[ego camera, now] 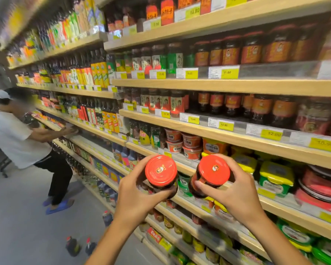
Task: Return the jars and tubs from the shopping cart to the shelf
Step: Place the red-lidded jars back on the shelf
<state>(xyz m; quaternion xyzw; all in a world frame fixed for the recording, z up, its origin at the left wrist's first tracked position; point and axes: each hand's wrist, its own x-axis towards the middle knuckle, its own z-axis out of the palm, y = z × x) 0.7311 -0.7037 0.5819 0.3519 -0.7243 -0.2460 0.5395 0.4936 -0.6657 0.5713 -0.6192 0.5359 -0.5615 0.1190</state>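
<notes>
I hold two dark sauce jars with red lids in front of the shelf unit. My left hand (136,196) grips the left jar (161,172) around its body, lid facing me. My right hand (235,192) grips the right jar (212,172) the same way, tilted slightly left. Both jars hover level with the shelf (237,138) that carries red tubs (191,144) and yellow and green tubs (275,175). Matching red-labelled jars (262,108) stand in rows one and two shelves higher. The shopping cart is out of view.
A person in a white shirt (17,138) crouches at the left, reaching into a lower shelf. Two dark bottles (80,245) stand on the grey floor near the shelf base, another bottle (107,218) beside it. Yellow price tags (225,126) line the shelf edges.
</notes>
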